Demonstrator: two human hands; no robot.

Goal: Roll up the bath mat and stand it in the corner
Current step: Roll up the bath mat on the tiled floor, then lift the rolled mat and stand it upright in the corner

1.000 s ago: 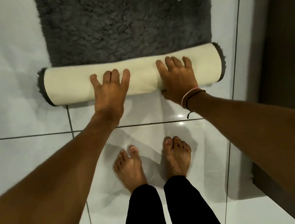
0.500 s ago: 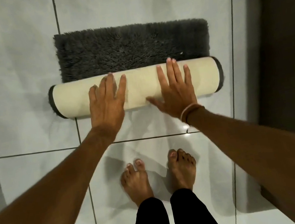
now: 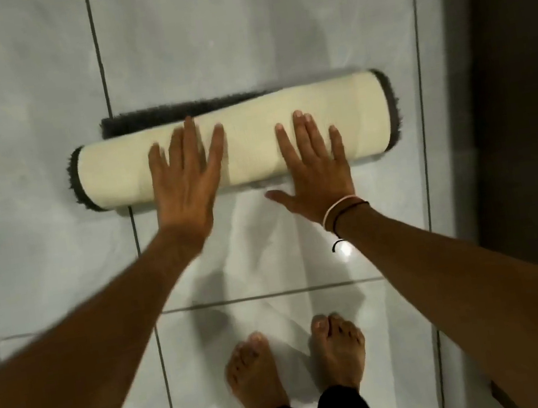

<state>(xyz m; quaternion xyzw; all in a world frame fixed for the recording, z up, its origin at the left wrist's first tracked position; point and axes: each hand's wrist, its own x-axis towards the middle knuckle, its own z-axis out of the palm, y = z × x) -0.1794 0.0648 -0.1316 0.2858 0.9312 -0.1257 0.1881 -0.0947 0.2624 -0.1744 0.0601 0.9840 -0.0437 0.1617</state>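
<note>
The bath mat [image 3: 251,140] lies on the white tiled floor as a thick roll, its cream backing outward and dark grey pile showing at both ends. Only a narrow strip of grey pile [image 3: 145,119] is still flat behind the roll's left part. My left hand [image 3: 184,177] rests flat on the roll left of its middle, fingers spread. My right hand [image 3: 316,166] presses flat on the roll's near side right of the middle, thumb out on the floor. Neither hand grips anything.
My bare feet [image 3: 294,366] stand on the glossy tiles [image 3: 40,236] just behind the roll. A dark door or wall [image 3: 522,99] runs along the right edge. Open floor stretches beyond the roll and to its left.
The roll has moved away from me and grown thicker; the flat grey part has shrunk to a thin strip. Both hands have followed it forward, fingers now flatter.
</note>
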